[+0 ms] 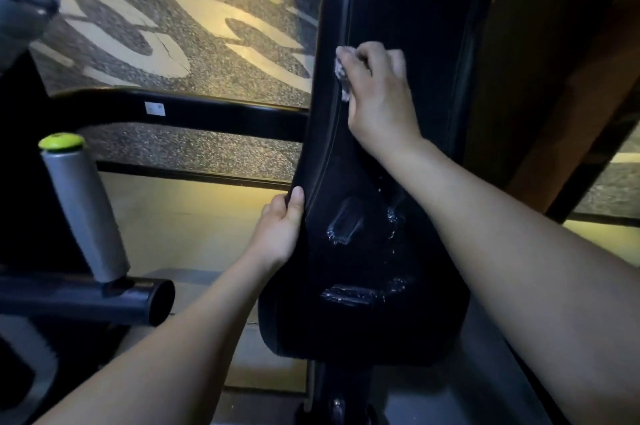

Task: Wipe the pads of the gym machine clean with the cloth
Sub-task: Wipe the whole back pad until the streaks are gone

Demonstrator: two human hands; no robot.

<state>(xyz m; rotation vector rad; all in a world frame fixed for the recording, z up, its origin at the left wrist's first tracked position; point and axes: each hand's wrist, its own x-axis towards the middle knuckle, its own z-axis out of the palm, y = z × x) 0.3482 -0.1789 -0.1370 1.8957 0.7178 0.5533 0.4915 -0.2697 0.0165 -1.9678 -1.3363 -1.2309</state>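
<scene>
- right hand (377, 92) holds a bunched pale cloth (343, 73) against the black pad (408, 26), near the pad's left edge.
- left hand (282, 227) grips that edge lower down.

**One head camera, close over the pad**

I get a single wide-angle view from the camera worn on the person's head. It faces forward and down, close over the long black pad (398, 182), which runs up the middle of the frame. Both forearms enter from the bottom edge. The left hand (280, 227) is at the pad's left rim, and the right hand (377, 92), with the cloth (341, 73), is higher up. The speckled floor (207, 26) fills the upper left, and a grey handle (86, 213) stands near the left edge.
</scene>
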